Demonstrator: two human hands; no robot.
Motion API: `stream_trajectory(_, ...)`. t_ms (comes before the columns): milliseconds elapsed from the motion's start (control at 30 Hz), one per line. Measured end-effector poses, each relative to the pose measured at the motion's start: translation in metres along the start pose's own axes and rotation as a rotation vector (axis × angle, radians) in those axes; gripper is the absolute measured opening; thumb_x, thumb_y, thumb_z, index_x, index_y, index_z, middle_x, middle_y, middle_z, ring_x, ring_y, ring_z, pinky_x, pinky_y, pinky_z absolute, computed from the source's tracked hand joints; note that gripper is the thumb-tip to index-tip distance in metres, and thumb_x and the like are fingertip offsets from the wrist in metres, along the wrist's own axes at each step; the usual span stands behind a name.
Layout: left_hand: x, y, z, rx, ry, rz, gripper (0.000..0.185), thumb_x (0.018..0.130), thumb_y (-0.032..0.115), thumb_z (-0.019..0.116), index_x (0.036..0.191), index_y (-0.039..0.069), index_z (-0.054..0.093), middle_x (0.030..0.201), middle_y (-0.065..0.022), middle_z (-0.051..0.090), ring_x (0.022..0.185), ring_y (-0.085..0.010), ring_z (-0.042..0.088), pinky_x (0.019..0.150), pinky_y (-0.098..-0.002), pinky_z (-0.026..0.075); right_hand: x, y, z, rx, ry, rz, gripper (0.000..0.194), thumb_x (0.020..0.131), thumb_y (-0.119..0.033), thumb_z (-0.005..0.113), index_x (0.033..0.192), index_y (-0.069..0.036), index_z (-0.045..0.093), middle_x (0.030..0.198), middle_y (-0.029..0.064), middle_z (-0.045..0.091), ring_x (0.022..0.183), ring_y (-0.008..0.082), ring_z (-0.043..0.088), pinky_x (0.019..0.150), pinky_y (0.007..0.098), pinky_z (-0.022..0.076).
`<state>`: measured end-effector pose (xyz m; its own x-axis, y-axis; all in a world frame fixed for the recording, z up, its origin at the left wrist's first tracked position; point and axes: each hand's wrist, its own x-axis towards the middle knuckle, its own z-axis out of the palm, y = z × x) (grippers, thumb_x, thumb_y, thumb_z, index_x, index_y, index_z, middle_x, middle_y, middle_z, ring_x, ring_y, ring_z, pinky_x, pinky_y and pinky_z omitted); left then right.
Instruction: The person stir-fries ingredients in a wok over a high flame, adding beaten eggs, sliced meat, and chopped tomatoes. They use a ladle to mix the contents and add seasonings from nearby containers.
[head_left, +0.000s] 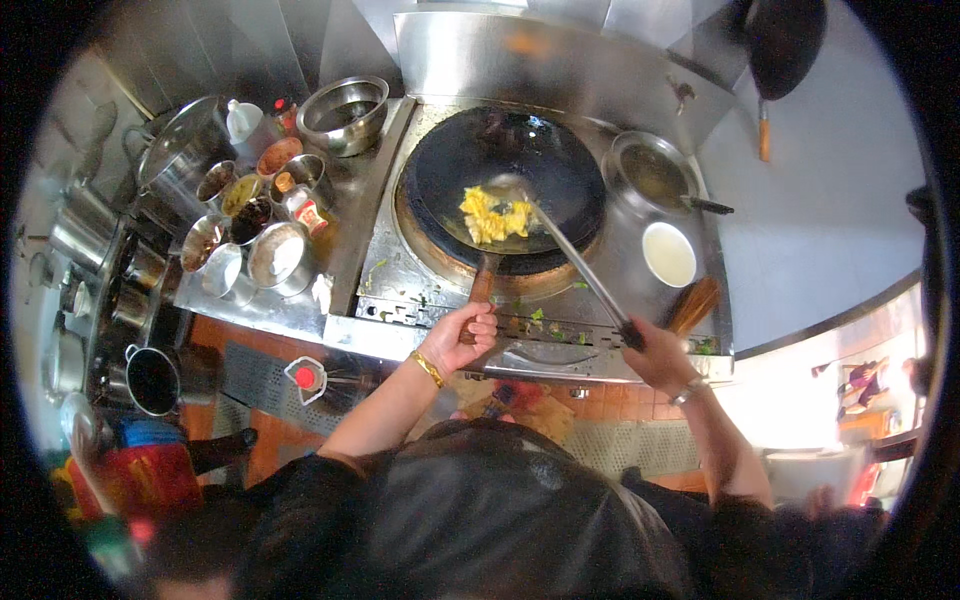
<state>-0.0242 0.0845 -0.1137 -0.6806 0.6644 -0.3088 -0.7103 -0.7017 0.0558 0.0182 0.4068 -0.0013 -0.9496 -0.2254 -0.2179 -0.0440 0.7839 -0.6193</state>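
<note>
A black wok (517, 146) sits on the round burner of a steel range, its wooden handle (484, 281) pointing towards me. My left hand (461, 337) is closed around that handle. Yellow scrambled egg (491, 216) lies in the wok, on the side nearer the handle. My right hand (660, 356) grips the black end of a long metal ladle (577, 262). The ladle's bowl is inside the wok, touching or just behind the egg; its blurred edge does not show which.
At right stand a steel pot of liquid (652, 176), a white bowl (669, 255) and a bristle brush (694, 306). Seasoning containers (279, 259), a glass bottle (307, 210) and a steel basin (345, 116) crowd the left. Another pan (786, 49) hangs at upper right. Green scraps litter the range front.
</note>
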Motion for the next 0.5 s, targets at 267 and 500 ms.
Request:
stream_trajectory(267, -0.009, -0.007, -0.001, 0.058, -0.019, 0.022, 0.006, 0.085, 0.008, 0.053, 0.087, 0.004, 0.049, 0.063, 0.0053, 0.038, 0.051, -0.0027, 0.035, 0.047, -0.0195, 0.028, -0.017, -0.006, 0.007, -0.222, 0.016, -0.015, 0.044, 0.077, -0.020, 0.055, 0.116, -0.003, 0.041, 0.073, 0.0244, 0.058, 0.072, 0.0395, 0.060, 0.064, 0.0454, 0.0459)
stream_trajectory(500, 0.000, -0.004, 0.007, 0.056, -0.020, 0.015, 0.010, 0.085, 0.007, 0.052, 0.080, 0.007, 0.044, 0.062, 0.0051, 0.038, 0.051, -0.0037, 0.034, 0.048, -0.0203, 0.029, -0.001, -0.029, 0.008, -0.177, 0.094, -0.064, 0.042, 0.076, -0.020, 0.055, 0.114, -0.004, 0.046, 0.076, 0.0255, 0.059, 0.072, 0.0431, 0.058, 0.067, 0.0447, 0.0467)
